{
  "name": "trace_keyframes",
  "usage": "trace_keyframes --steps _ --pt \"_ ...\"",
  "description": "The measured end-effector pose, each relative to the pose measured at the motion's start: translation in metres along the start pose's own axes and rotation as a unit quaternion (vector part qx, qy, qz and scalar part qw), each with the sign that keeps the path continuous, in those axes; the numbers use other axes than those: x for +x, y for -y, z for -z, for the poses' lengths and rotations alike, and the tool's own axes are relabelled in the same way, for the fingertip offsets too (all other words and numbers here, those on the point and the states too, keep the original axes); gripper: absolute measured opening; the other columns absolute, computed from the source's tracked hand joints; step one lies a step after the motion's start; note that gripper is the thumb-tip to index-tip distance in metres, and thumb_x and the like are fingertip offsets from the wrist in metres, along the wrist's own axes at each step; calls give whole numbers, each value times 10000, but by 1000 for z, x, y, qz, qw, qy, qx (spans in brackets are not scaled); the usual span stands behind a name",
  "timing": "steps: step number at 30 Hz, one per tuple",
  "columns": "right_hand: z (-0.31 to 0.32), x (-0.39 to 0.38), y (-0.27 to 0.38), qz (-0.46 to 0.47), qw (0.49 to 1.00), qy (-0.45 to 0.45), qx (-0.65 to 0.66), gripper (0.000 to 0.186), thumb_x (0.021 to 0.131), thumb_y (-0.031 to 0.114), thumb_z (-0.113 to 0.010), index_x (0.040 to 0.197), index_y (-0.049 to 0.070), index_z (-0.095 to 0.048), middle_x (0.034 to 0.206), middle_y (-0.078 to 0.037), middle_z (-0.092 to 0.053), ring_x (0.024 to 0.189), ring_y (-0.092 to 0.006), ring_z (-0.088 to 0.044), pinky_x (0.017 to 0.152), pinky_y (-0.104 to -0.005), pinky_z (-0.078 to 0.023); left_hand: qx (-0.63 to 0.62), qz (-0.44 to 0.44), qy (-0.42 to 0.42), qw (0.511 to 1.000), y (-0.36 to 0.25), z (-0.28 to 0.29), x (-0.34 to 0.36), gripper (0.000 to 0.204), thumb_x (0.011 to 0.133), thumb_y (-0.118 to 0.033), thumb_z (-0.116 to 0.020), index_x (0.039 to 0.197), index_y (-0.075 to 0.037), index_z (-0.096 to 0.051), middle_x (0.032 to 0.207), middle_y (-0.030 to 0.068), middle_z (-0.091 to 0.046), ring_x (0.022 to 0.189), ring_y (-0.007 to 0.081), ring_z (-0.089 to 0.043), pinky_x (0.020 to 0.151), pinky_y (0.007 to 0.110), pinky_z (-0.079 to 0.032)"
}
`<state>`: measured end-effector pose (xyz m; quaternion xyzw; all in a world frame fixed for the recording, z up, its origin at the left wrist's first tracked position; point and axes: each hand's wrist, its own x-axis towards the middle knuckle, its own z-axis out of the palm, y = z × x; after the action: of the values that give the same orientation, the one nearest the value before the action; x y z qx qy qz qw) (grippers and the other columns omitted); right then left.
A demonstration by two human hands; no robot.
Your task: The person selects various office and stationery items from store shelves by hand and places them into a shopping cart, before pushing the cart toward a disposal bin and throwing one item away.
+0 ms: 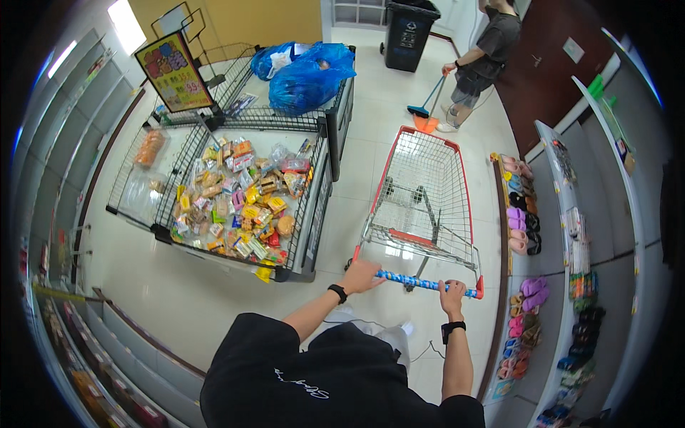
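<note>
In front of me stands a shopping cart [428, 182] of metal wire with red trim, its basket holding nothing that I can see. Across its near end runs a handle bar [414, 281] wrapped in a blue pattern. My left hand [361, 276] is closed round the left end of this bar, next to the red corner piece. Toward the right end, my right hand [451, 297] grips the same bar with its fingers wrapped over it. Dark bands sit on both my wrists.
Left of the cart is a wire-railed display bin [317, 207] heaped with packaged snacks [242, 200]; blue plastic bags [310, 75] lie behind. Racks of slippers [528, 221] line the right. Ahead, a person [492, 46] holds a broom [421, 110] and orange dustpan [426, 124] near a black wheeled bin [410, 36].
</note>
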<state>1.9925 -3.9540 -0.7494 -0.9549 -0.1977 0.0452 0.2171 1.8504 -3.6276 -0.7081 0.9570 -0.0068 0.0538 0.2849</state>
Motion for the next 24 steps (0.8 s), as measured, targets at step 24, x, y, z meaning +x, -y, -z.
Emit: trace_keyframes --steps 24 --pt "50 186 -26 303 947 39 -95 431 927 387 -520 698 55 -670 730 -143 -641 786 -327 -600 837 -455 -397 -213 48 -58 974 -97 -61 155 242 860 -183 -588 1054 -41 -619 1002 110 -661 933 282 -622 839 386 -484"
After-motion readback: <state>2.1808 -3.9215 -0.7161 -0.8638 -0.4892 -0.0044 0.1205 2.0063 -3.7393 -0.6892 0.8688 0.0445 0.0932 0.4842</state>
